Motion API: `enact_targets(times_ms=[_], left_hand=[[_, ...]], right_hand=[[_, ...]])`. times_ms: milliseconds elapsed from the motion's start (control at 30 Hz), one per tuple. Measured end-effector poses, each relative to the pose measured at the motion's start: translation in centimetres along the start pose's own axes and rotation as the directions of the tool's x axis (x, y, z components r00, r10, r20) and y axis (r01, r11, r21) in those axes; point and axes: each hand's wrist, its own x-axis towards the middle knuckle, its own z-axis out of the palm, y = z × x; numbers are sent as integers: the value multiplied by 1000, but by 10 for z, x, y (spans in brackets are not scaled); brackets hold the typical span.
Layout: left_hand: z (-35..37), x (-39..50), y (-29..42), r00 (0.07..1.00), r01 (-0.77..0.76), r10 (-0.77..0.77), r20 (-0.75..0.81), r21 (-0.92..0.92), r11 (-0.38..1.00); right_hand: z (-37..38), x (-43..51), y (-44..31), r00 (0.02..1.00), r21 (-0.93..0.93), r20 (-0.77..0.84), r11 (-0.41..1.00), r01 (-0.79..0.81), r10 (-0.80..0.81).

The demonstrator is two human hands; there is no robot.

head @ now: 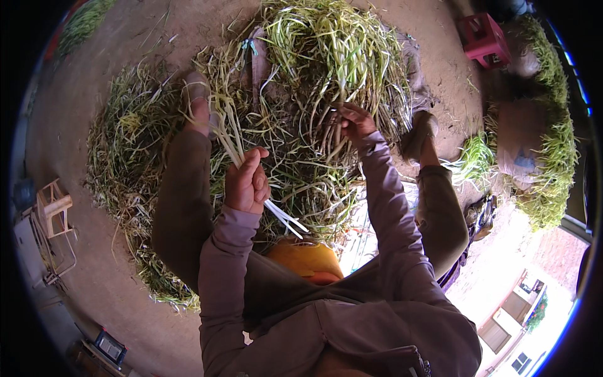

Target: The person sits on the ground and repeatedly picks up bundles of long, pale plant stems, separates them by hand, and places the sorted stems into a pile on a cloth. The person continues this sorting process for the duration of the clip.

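Observation:
My left hand (247,183) is closed around a few slender pale stalks (231,136). Their white, bare ends (287,219) stick out below my fist, and their limp yellowish leaves trail away from me past my foot. Farther out, my right hand (356,121) pinches a brown-sheathed stalk at the near edge of a heap of long leafy stalks (339,52), which look like green garlic or scallions. The brown stem ends of the heap (325,125) point towards me. Between my legs lie loose stripped leaves and sheaths (301,188).
Discarded leaves (127,141) are piled by my left leg. A yellow-orange object (306,259) sits between my thighs. A small green bunch (473,158) lies beyond my right foot. To the right are a pink plastic stool (485,40) and stacked greens (551,155); a wooden stool (54,207) stands left.

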Motion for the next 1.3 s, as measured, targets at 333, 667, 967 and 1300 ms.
enact_targets(times_ms=[333, 667, 967, 1300], left_hand=[[-2, -7, 3, 999, 7, -7, 39, -19, 1000], [0, -7, 4, 996, -27, 28, 81, -5, 1000], [2, 3, -19, 996, -68, 80, -31, 285, 956], [-1, 9, -37, 997, -10, 39, -69, 379, 925]], right_hand=[[73, -128, -80, 945, 474, 204, 871, 132, -254], [110, -163, -120, 793, 244, 373, 876, 417, -481], [94, -175, 41, 970, -667, 239, 732, 140, 33], [108, -182, 60, 936, -776, 351, 565, 281, 16]])
